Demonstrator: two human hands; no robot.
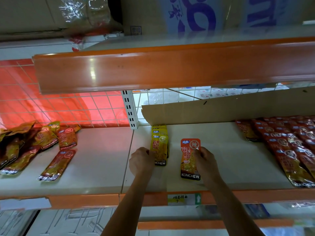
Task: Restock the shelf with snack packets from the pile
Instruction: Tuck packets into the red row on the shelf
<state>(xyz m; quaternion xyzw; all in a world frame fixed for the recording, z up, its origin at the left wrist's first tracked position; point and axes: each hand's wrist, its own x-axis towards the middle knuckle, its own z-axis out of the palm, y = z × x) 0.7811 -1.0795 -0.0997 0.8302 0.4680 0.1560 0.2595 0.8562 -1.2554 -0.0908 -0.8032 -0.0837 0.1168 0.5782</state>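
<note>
"konchew" on the orange packet (187, 161), the yellow packet (159, 147) and the pile packets (56, 165)

Cardboard sheet (221, 108) against white wire grid (68, 106), handwritten label (180, 199), printed carton (196, 14) overhead

Pretty clearly a small shop or grocery aisle. It's standard retail racking: white metal shelf boards (221, 167) with glossy orange front strips (153, 70), a white slotted upright post (129, 109) and a white wire mesh back panel (51, 106). A handwritten paper shelf label (183, 199) sits in the lower strip. The stock is all KONCHEW brand: overlapping rows of red foil snack packets (286, 145) on the right, a short row of yellow foil snack packets (160, 143), an orange-red foil snack packet (188, 160) beside it, and a loose pile of mixed packets (25, 145) on the left. Printed cardboard cartons (196, 14) sit up top.
</note>
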